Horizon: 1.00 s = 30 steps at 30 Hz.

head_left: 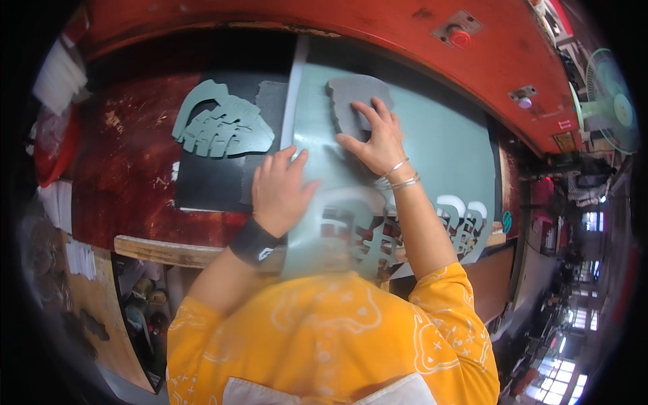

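hands: left hand (278, 190) lies flat, palm down, fingers slightly spread, on the near left part of a grey-green sheet (432, 145); it grips nothing, and the pressing pose likely keeps the sheet from sliding. black wristband (253, 241) on that wrist. right hand (378, 142) reaches further in, fingers spread and resting on a dark grey cutting die (354, 101) that sits on the sheet toward the far edge of the counter (128, 196); thumb out to the left, apparently steadying or nudging the die into position rather than lifting it. two silver bangles (399, 175) at the right wrist.

sheet: spread across the middle and right of the counter, its near end hanging over the near edge, already showing rows of cut-out openings there.

left part of counter: black mat (209, 182) with a leftover green offcut (223, 125), ribbed with slots, laid aside well apart from both hands.

far edge: red machine beam (324, 20) with a red push button (460, 37).

right margin: green fan (611, 101).
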Motion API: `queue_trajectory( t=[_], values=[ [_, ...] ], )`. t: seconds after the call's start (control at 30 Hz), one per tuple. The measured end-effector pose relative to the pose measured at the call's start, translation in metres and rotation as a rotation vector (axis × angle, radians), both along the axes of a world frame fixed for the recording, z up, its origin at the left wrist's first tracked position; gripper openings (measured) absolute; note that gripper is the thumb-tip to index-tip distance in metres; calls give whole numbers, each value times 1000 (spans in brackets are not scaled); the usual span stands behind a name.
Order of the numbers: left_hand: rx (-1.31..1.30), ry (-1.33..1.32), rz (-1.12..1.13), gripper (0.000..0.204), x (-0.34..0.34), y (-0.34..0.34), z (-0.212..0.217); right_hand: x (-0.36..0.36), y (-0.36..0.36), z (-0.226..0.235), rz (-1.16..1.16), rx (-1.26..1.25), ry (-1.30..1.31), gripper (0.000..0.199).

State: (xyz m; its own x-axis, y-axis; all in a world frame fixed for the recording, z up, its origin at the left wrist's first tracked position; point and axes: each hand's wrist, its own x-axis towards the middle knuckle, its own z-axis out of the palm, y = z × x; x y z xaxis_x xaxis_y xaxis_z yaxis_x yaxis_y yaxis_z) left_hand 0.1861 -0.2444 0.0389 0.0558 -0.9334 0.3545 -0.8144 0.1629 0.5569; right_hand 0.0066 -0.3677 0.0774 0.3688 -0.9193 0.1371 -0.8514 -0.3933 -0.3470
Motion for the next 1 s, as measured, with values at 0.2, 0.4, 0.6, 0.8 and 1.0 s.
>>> queue_trajectory(
  t=[0.2,0.4,0.6,0.8,1.0],
  values=[
    [-5,22,-42,46,4,1,0,-117,-10,2,-201,88,-499,52],
    [19,6,-76,44,11,-2,-12,-342,16,-18,-855,-298,-355,39],
    [165,111,-13,45,7,-3,-6,-516,46,-27,-1325,-200,19,49],
    [170,-172,244,38,-19,13,-6,-598,30,-68,-1379,-90,195,58],
    [87,-254,417,39,-41,11,-25,-605,-25,-11,-977,-329,-783,38]
  ],
)
